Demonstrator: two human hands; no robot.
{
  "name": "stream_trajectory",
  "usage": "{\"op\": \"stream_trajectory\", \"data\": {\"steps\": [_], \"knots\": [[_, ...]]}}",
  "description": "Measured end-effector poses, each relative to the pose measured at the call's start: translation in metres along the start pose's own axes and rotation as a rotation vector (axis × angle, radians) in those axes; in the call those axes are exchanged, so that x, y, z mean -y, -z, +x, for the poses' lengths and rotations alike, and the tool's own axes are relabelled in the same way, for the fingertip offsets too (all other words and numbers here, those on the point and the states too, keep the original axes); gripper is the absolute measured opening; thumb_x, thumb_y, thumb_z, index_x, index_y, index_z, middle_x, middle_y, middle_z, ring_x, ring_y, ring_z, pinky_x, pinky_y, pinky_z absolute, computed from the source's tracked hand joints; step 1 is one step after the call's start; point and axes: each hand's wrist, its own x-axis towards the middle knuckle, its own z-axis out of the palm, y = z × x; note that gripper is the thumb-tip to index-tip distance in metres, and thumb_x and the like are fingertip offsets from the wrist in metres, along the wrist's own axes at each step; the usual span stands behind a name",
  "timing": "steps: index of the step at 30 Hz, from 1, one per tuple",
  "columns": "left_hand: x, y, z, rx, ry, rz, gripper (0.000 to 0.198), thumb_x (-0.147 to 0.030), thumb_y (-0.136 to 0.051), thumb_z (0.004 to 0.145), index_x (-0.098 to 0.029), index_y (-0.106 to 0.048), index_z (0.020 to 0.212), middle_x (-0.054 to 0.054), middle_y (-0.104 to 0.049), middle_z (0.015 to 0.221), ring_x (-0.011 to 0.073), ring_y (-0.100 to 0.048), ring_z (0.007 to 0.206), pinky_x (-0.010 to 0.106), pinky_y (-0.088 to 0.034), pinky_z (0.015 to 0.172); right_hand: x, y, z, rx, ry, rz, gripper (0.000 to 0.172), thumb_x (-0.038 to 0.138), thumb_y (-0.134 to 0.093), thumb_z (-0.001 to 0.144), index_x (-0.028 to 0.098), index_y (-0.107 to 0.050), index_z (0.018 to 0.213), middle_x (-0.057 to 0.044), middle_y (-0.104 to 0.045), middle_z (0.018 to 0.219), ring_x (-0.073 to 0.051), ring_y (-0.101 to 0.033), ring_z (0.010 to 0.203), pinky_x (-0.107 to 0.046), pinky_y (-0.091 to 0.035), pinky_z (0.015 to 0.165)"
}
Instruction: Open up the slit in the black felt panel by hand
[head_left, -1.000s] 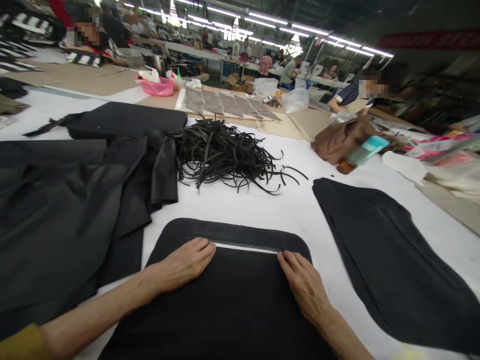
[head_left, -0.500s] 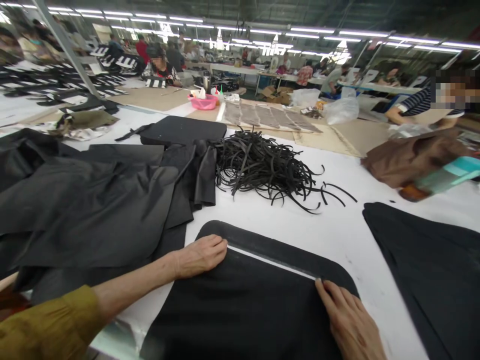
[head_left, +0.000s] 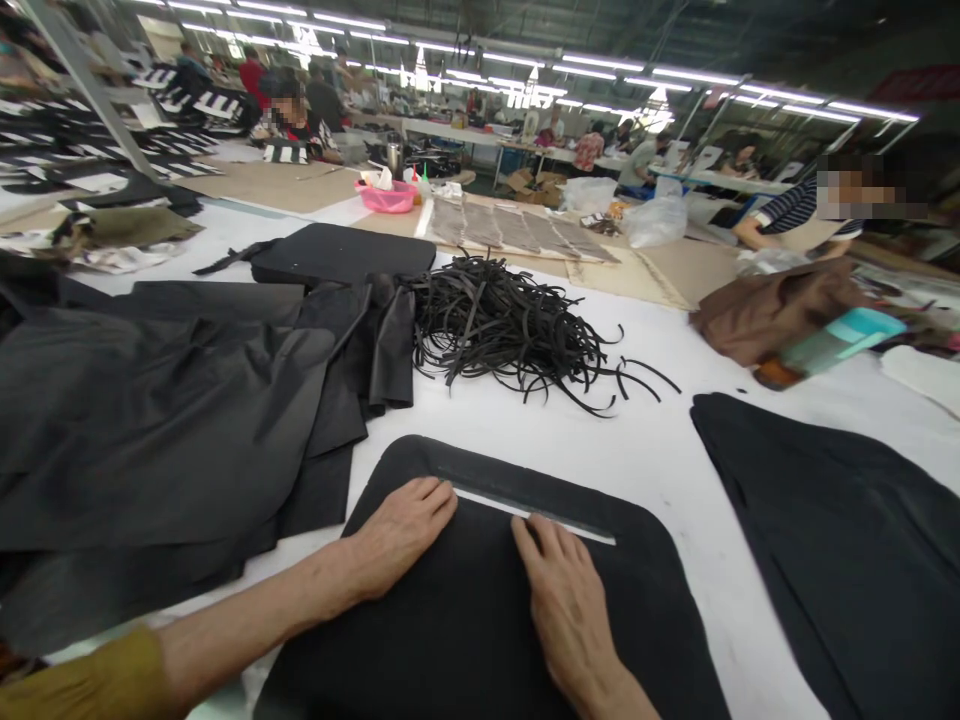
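Head view: smooth, round-cornered black cloth [head_left: 480, 600] lies on the white table [head_left: 637, 440]. My left hand [head_left: 405, 527], fingers bunched, rests at one end of its narrow white line [head_left: 487, 501]; my right hand [head_left: 566, 595], loosely spread, rests by the middle. I cannot tell if either pinches.

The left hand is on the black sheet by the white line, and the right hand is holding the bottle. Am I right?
Not quite: the right hand isn't holding the bottle. The head view shows it on the black sheet too, fingertips by the white line. The left hand is where you said.
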Motion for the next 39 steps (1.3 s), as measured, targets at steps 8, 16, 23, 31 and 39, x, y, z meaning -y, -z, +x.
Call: {"op": "stream_trajectory", "data": {"steps": [8,16,23,31,39], "knots": [[0.008,0.003,-0.003,-0.052,0.164,-0.148,0.035,-0.002,-0.041,0.076,-0.013,-0.05,0.109,0.01,-0.05,0.114,0.0202,-0.047,0.103,0.031,-0.043,0.089,0.005,-0.004,0.003,0.1,-0.047,-0.027,0.04,-0.003,-0.042,0.075,0.013,-0.056,0.108,-0.012,-0.058,0.106,-0.025,-0.05,0.095,-0.039,-0.043,0.081],[0.017,0.01,0.018,-0.149,0.179,-0.17,0.028,-0.006,-0.036,0.085,-0.018,-0.059,0.094,0.005,-0.056,0.097,0.0183,-0.048,0.087,0.033,-0.044,0.079,0.02,0.003,0.053,0.069,-0.001,0.112,0.017,0.008,-0.047,0.084,0.019,-0.059,0.09,-0.005,-0.057,0.091,-0.019,-0.049,0.08,-0.033,-0.038,0.071],[0.026,0.004,0.027,-0.17,0.183,-0.228,0.028,-0.003,-0.038,0.081,-0.017,-0.061,0.087,0.005,-0.054,0.094,0.0168,-0.046,0.086,0.028,-0.043,0.076,0.03,-0.023,0.074,0.087,0.219,-0.036,0.015,0.007,-0.054,0.079,0.015,-0.06,0.091,-0.006,-0.055,0.085,-0.021,-0.047,0.077,-0.033,-0.037,0.067],[0.036,0.001,0.03,-0.181,0.105,-0.222,0.013,-0.016,-0.051,0.082,-0.019,-0.06,0.092,0.003,-0.054,0.094,0.0156,-0.049,0.089,0.026,-0.042,0.079,0.029,-0.019,0.082,0.128,0.272,-0.083,0.014,0.005,-0.049,0.079,0.017,-0.057,0.082,-0.006,-0.053,0.081,-0.021,-0.046,0.074,-0.034,-0.035,0.064],[0.042,-0.01,0.035,-0.202,0.018,-0.102,0.012,-0.021,-0.047,0.087,-0.017,-0.058,0.085,0.004,-0.055,0.089,0.017,-0.049,0.083,0.029,-0.041,0.074,0.015,-0.003,0.104,0.328,0.169,0.135,0.017,0.009,-0.045,0.085,0.02,-0.056,0.079,-0.003,-0.057,0.084,-0.017,-0.051,0.081,-0.027,-0.035,0.067]]}}
